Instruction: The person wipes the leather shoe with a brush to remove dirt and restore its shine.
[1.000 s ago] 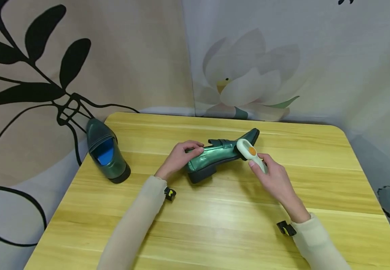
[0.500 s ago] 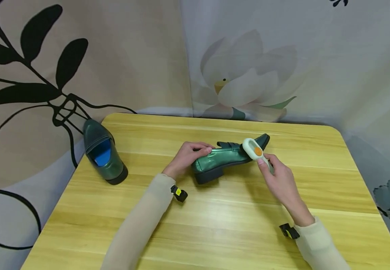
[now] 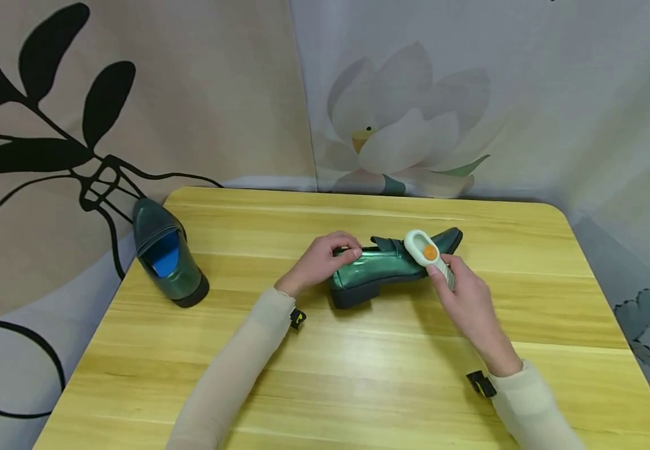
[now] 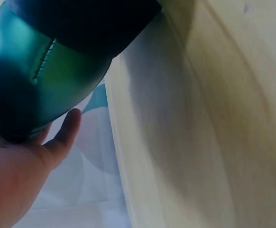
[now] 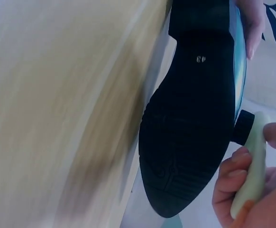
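Observation:
A shiny green loafer (image 3: 370,270) with a dark sole and block heel is held tilted on its side above the table, toe to the right. My left hand (image 3: 322,259) grips it at the heel opening, thumb outside; the left wrist view shows the heel end (image 4: 71,80) close up. In my right hand (image 3: 468,303) is a small pale brush (image 3: 418,245) with an orange button, pinched by its handle. Its dark bristle block (image 5: 243,127) meets the shoe's side near the forefoot in the right wrist view, where the whole sole (image 5: 190,114) faces the camera.
The matching green loafer (image 3: 181,275) with a blue insole stands upright at the table's left edge. A wooden table (image 3: 359,387) lies beneath both hands. Behind it hangs a printed curtain (image 3: 235,94) with leaves and a flower.
My left hand and the loafer have moved to the right, and the shoe has levelled out a little. The brush in my right hand has also moved right, staying against the shoe's front half.

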Motion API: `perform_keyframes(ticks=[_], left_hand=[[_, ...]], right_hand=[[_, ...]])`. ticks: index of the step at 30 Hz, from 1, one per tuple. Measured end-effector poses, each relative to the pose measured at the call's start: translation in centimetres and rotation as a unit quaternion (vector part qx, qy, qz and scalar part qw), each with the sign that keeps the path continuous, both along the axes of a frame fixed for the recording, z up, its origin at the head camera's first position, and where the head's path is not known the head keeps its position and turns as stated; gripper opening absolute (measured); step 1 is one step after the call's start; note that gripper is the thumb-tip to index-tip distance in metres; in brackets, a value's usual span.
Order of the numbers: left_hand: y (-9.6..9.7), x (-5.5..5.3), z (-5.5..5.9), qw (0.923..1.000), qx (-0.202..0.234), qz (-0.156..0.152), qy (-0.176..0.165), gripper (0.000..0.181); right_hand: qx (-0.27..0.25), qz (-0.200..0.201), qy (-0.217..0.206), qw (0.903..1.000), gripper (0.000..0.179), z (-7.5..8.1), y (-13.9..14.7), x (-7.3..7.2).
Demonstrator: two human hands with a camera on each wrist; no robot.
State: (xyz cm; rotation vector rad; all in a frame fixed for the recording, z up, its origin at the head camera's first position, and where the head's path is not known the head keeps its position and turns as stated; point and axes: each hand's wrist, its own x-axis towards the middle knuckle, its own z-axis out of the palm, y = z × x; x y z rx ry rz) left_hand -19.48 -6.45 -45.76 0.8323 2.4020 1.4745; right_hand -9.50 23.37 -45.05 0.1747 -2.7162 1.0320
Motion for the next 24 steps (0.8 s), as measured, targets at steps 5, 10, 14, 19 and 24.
perform_keyframes(ticks=[5, 10, 14, 19, 24], left_hand=[[-0.7, -0.4, 0.1, 0.9983, 0.007, 0.024, -0.052, 0.028], [-1.1, -0.7, 0.1, 0.9939, 0.032, 0.022, -0.103, 0.030], [-1.2, -0.9, 0.1, 0.9931, 0.041, 0.013, -0.109, 0.030], [-1.3, -1.1, -0.4, 0.9931, 0.046, 0.014, -0.107, 0.031], [-1.5, -1.1, -0.6, 0.9936, 0.039, 0.024, -0.104, 0.031]], right_hand=[[0.032, 0.029, 0.070, 0.9966, 0.036, -0.4, -1.8, 0.1], [0.064, 0.089, 0.128, 0.9857, 0.040, -0.5, -4.7, 0.4], [0.089, 0.130, 0.140, 0.9776, 0.041, -0.6, -6.9, 0.5], [0.108, 0.136, 0.125, 0.9768, 0.039, -0.5, -7.9, 0.7], [0.100, 0.079, 0.106, 0.9862, 0.040, 0.0, -6.6, 0.5]])
